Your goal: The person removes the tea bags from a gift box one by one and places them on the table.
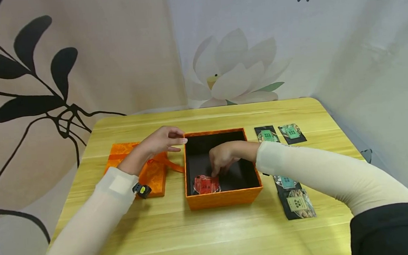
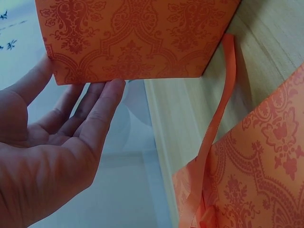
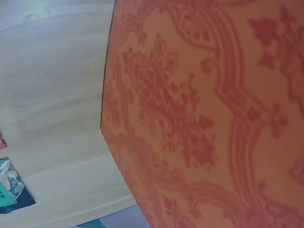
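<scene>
An orange box with a dark lining stands open on top. Inside it my right hand reaches down, curled fingers pinching the upper right edge of a red packet near the front left corner. My left hand is at the box's back left corner, its fairly straight fingers touching the rim. The left wrist view shows these fingertips along the edge of the patterned orange wall. In the right wrist view the box's outer wall fills most of the picture, and the right hand is hidden.
Left of the box lies a patterned orange lid with an orange ribbon. Several packets sit to the right, including two green-labelled ones at the back and a yellow-labelled one in front. My right forearm crosses above some of them.
</scene>
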Demonstrator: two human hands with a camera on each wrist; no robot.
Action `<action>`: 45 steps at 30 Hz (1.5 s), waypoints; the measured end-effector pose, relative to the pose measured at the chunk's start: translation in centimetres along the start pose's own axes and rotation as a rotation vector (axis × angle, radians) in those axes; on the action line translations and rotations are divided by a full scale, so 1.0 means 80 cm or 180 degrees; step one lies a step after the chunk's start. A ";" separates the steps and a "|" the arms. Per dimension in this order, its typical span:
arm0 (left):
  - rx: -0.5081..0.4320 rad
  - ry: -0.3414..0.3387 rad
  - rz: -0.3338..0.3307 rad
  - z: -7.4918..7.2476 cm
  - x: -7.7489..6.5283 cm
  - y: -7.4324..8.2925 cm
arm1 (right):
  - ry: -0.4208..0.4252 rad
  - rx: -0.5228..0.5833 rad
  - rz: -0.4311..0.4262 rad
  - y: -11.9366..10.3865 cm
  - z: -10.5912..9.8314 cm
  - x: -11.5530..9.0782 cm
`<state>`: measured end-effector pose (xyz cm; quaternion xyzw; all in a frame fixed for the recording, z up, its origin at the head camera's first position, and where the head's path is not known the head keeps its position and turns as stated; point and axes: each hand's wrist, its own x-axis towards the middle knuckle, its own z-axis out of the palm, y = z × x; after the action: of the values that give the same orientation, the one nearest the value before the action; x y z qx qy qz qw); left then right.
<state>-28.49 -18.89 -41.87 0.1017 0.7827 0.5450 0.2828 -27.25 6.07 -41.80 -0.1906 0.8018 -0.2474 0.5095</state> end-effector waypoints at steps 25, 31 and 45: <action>-0.0001 -0.0017 0.0012 0.001 0.001 0.000 | 0.0224 0.0738 -0.0393 0.001 -0.032 -0.035; 0.0000 0.0004 0.0002 0.002 0.001 0.000 | 0.0330 0.0826 -0.0490 0.007 -0.059 -0.068; -0.0007 0.0018 -0.0023 0.003 0.000 0.002 | 0.0317 0.0977 -0.0708 0.060 -0.128 -0.153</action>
<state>-28.39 -18.69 -41.79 0.0970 0.7833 0.5451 0.2826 -31.81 18.84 -32.13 -0.1856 0.7529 -0.4306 0.4619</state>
